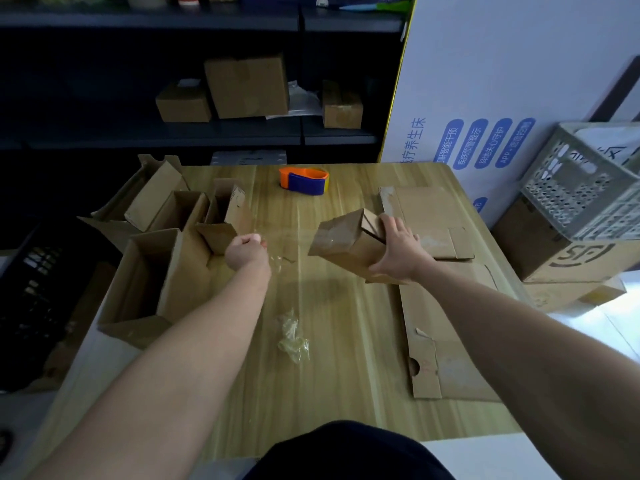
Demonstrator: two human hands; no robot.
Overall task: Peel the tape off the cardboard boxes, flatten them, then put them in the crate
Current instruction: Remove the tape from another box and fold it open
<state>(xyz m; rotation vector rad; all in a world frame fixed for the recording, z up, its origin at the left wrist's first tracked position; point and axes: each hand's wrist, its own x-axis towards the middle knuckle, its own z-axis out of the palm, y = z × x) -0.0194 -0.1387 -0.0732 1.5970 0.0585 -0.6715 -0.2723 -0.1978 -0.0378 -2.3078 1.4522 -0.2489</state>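
My right hand grips a small brown cardboard box, held tilted just above the wooden table. My left hand is closed in a fist, pinching a strip of clear tape that stretches from the fist toward the box. Flattened cardboard lies on the table's right side under and beyond the held box. Several opened boxes stand at the table's left edge. A grey perforated crate sits on stacked boxes to the right of the table.
A crumpled wad of clear tape lies near the table's middle. An orange and blue tape dispenser rests at the far edge. A dark shelf unit with boxes stands behind. A black crate is on the left.
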